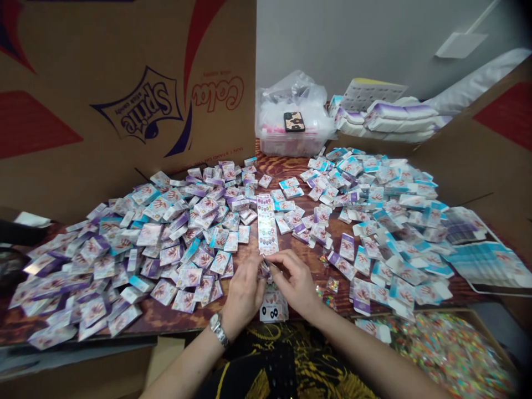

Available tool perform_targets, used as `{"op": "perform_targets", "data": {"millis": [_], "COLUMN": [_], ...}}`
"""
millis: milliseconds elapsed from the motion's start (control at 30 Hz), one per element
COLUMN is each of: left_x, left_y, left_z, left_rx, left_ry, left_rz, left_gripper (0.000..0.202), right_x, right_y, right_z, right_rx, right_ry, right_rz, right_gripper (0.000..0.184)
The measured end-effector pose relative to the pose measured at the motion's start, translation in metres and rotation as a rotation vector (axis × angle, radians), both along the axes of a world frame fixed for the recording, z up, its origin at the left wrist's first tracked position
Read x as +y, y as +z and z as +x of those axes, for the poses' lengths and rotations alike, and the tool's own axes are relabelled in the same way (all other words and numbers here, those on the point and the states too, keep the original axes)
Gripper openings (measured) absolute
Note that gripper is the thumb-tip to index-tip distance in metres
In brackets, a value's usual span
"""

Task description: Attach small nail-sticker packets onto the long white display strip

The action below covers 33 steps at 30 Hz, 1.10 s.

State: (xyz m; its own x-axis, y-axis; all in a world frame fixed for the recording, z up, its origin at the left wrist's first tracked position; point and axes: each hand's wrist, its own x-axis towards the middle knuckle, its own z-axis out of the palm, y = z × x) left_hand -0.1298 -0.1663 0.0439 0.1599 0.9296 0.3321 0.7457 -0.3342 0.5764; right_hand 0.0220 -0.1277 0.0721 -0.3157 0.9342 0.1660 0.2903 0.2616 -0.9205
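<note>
My left hand (246, 288), with a silver watch (218, 329) on the wrist, is closed around a small purple-and-white carton (265, 268). The fingers of my right hand (295, 280) pinch the same carton at its upper end, and most of it is hidden by the fingers. Beneath both hands runs a long strip of printed stickers (267, 227), its near end (274, 310) showing below them. Just right of my right hand lie a few small clear packets with colourful bits (332, 284).
A heap of small cartons (166, 255) covers the left of the table; another pile (386, 205), many with flaps up, fills the right. Large cardboard boxes (124, 66) stand behind. A phone (294, 122) rests on a plastic tub (291, 145). Colourful packets fill a low box (453, 349).
</note>
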Motion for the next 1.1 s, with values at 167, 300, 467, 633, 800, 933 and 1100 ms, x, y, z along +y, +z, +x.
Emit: {"op": "perform_targets", "data": {"millis": [167,300,467,633,800,933,1100], "left_x": [-0.001,-0.002,-0.003,-0.003,-0.003,-0.005,0.017], "left_y": [0.001,0.000,-0.006,-0.006,-0.001,-0.001,0.019], "left_z": [0.000,0.001,0.006,0.010,0.010,0.010,-0.029], "left_rx": [0.000,0.033,0.136,0.227,0.155,0.122,0.310], "left_ry": [0.030,0.043,0.016,0.059,0.032,0.012,0.069], "left_rz": [-0.034,-0.044,0.014,-0.006,-0.059,-0.056,0.002], "left_gripper": [0.053,0.063,0.066,0.067,0.069,0.069,0.061], "right_x": [0.001,0.004,0.005,-0.006,-0.021,-0.024,-0.002], "right_y": [0.001,-0.002,0.007,0.013,0.001,-0.007,0.001], "right_z": [-0.004,-0.008,-0.009,-0.010,-0.014,-0.013,0.002], "right_rx": [0.094,0.104,-0.075,-0.104,-0.162,-0.151,-0.120], "right_ry": [-0.006,-0.078,-0.107,-0.063,-0.067,0.016,0.150], "right_rz": [-0.146,-0.250,-0.084,0.057,0.277,0.289,0.024], "right_gripper": [0.016,0.016,0.017,0.023,0.039,0.039,0.037]}}
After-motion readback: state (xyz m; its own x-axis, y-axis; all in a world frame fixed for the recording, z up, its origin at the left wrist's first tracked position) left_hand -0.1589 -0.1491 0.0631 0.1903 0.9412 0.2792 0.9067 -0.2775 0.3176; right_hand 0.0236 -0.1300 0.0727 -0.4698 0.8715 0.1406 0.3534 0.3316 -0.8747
